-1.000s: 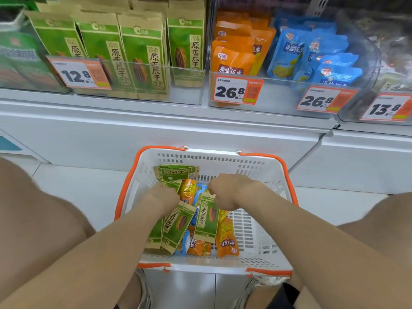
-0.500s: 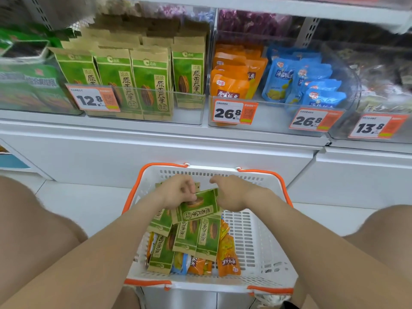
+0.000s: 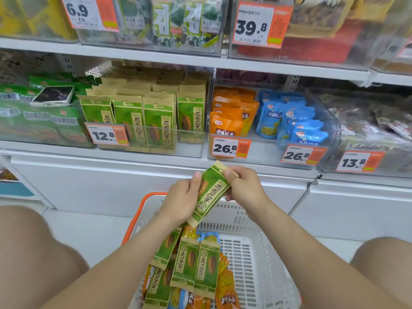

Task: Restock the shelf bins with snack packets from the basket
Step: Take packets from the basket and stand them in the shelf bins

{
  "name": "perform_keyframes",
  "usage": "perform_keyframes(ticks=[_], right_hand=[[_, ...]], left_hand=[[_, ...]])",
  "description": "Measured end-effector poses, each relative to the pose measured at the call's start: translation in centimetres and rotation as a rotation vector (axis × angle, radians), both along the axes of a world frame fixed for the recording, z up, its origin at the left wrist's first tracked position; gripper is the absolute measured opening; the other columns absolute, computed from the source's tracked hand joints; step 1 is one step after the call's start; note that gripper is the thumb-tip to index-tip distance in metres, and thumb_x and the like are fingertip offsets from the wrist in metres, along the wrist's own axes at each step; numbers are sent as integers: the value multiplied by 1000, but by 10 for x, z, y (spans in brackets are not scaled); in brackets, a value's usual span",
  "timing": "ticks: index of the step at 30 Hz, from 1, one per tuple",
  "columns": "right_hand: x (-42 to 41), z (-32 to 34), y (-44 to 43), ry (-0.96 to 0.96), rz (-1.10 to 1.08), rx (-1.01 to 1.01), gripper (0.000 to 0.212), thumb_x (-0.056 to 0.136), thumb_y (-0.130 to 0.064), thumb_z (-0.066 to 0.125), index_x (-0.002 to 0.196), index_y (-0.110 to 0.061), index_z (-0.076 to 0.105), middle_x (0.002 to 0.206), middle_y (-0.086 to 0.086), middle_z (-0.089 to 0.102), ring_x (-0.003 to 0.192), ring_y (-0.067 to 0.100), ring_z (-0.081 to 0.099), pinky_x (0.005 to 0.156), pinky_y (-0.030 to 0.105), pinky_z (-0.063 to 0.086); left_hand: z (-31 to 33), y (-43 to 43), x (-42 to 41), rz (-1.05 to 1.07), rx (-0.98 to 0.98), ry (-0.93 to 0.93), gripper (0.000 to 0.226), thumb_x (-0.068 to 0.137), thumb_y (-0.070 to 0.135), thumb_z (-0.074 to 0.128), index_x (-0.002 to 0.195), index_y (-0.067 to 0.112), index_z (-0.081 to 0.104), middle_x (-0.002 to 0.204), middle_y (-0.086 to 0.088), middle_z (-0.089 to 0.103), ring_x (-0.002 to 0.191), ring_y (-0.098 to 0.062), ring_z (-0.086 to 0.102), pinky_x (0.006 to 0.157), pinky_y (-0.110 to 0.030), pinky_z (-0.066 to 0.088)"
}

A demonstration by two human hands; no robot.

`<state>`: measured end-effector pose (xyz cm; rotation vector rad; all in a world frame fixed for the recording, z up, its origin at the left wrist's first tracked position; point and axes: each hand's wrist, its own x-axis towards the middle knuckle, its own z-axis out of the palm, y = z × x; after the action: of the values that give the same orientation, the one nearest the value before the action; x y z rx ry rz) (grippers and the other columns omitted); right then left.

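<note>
A green sunflower-seed packet is lifted above the white basket with orange rim, tilted up to the right. My left hand grips its lower left side; my right hand pinches its top end. Several green, orange and blue packets lie in the basket's left half. Straight ahead, the clear shelf bin with matching green packets stands behind a 12.8 price tag.
To the right stand a bin of orange packets and blue packets, tagged 26.8. A phone lies on the green packs at the left. A higher shelf overhangs. My knees flank the basket.
Both hands rose out of the basket with one green packet, turning it from flat to nearly upright. My view tilted up, showing the higher shelf.
</note>
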<state>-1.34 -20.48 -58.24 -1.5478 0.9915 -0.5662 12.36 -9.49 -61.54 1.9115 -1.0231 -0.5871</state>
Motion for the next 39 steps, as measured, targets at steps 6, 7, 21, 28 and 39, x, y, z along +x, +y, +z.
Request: perform_keyframes(ticks=[6, 7, 21, 28, 39], right_hand=[[2, 22, 10, -127, -94, 291, 31, 110, -17, 47, 97, -3, 72, 70, 9, 73, 51, 14, 61, 50, 27, 48], [3, 23, 10, -127, -121, 320, 30, 110, -18, 48, 98, -3, 71, 68, 7, 71, 49, 13, 58, 49, 27, 48], [46, 118, 7, -176, -143, -779, 16, 97, -19, 67, 111, -28, 67, 94, -17, 72, 89, 4, 67, 82, 31, 53], [85, 152, -14, -185, -142, -1003, 16, 99, -9, 64, 111, -18, 64, 96, -7, 72, 85, 13, 62, 74, 28, 42], [141, 122, -50, 549, 105, -1060, 32, 100, -28, 65, 132, -27, 62, 118, 6, 72, 115, 32, 59, 97, 45, 48]], left_hand=[[26, 4, -3, 109, -231, -111, 69, 110, 52, 37, 49, 18, 41, 42, 7, 44, 44, -9, 42, 52, -40, 37], [31, 5, -5, 112, -264, -106, 69, 110, 49, 39, 49, 18, 41, 42, 7, 44, 43, -9, 42, 51, -38, 35], [118, -26, 62, 252, -355, -616, 36, 110, 36, 37, 80, 26, 54, 81, 4, 58, 79, -23, 58, 66, -37, 38], [155, -37, 120, 160, -161, -877, 43, 90, 23, 64, 132, 19, 54, 132, -2, 53, 125, -26, 50, 108, -48, 37], [129, -59, 134, 136, 78, -1032, 61, 85, 57, 64, 133, 23, 47, 128, -1, 53, 127, -28, 46, 117, -55, 26]])
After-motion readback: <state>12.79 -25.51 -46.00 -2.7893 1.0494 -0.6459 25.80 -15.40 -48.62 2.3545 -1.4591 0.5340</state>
